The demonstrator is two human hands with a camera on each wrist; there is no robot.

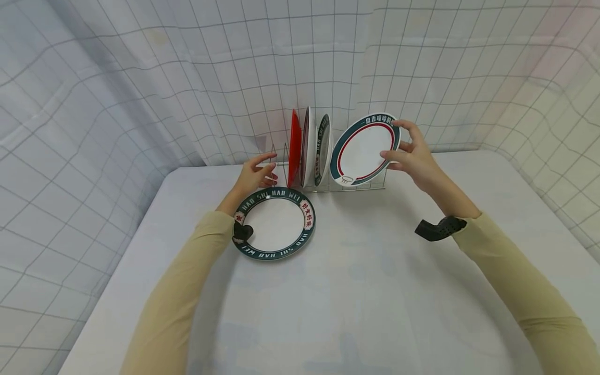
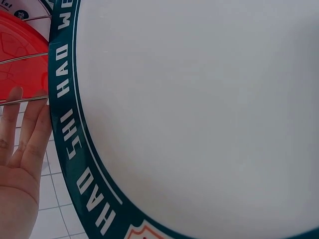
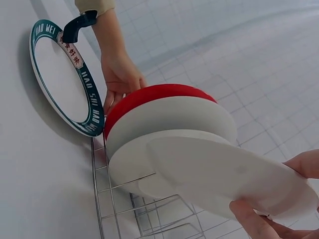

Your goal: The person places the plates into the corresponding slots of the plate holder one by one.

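Observation:
My right hand pinches the right edge of an oval white plate with a dark green rim and red inner line, tilted at the right part of the wire dish rack. In the right wrist view the white underside of this plate shows. My left hand is at the rack's left end, its fingers extended by the wires and the red plate. Whether they press on it, I cannot tell. A green-rimmed plate lies on the table below the left hand.
Beside the red plate, a white plate and a plate with a dark lettered rim stand upright in the rack. A gridded white curtain hangs behind the white table.

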